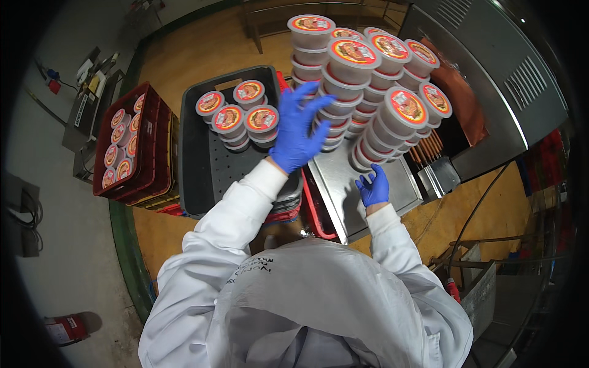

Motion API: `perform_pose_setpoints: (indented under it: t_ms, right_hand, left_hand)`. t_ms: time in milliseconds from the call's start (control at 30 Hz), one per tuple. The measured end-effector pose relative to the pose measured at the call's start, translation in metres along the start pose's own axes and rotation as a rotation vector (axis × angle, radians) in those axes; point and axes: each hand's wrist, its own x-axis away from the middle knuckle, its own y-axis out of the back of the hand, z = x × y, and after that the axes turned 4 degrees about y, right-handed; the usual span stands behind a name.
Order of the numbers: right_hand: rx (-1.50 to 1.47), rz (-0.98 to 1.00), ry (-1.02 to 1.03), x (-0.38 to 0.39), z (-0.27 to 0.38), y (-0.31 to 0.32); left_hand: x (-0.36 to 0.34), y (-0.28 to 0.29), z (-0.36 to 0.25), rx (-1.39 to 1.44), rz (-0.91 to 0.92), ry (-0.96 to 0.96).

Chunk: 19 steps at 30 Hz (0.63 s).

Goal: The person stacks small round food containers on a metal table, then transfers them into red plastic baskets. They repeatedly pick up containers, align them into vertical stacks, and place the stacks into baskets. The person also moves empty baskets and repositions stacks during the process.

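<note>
The left hand (299,130), fingers spread, presses flat against the tall stacks of lidded tubs (362,92) on the steel worktop (343,184) to steady them, while the right hand (373,187), fingers loosely spread, braces their base.

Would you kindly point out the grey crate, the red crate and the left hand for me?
Grey crate (211,168), head view, on its bare perforated floor.
Red crate (150,144), head view, on its right side wall.
Left hand (296,132), head view, on the back of the blue glove.

Steel table (343,184) bears stacked tubs (368,92); seemingly directly.
</note>
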Motion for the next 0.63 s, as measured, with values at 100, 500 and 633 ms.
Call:
perform_pose_setpoints:
  t_ms: [100, 500, 633]
  right_hand:
    - [-0.127, 0.689, 0.065, 0.088, -0.019, -0.088]
    - [-0.233, 0.281, -0.415, -0.069, -0.243, -0.267]
    - [-0.545, 0.467, -0.545, -0.076, -0.253, -0.281]
  left_hand:
    - [0.083, 0.055, 0.144, 0.295, -0.775, 0.740]
    - [0.073, 0.057, 0.228, -0.138, -0.821, 1.819]
    - [0.052, 0.058, 0.226, -0.213, -0.702, 0.838]
